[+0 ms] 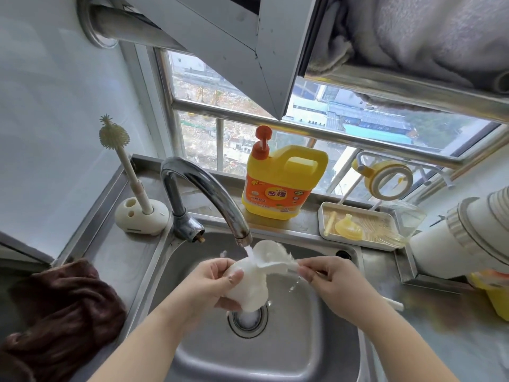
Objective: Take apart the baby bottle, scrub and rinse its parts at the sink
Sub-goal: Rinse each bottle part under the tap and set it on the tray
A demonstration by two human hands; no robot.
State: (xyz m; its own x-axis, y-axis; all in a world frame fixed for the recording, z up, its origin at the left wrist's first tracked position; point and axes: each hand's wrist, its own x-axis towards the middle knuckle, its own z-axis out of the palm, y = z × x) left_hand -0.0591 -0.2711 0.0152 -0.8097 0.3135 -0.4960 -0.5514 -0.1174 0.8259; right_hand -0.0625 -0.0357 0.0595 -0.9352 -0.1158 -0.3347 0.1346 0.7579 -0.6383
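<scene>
I saw the left hand (217, 279) curled around the white bottle (249, 282), holding it over the sink (275, 354) under the tap (209, 194). The right hand (327, 282) pinched the handle of a foamy sponge brush (272, 256) at the bottle's mouth, water (251, 250) running onto it.

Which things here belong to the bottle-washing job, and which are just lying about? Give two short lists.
In use: left hand, white bottle part, right hand, brush, tap, sink.

Lying about: brown cloth, soap jug, tray with yellow teat, spare brush.
</scene>
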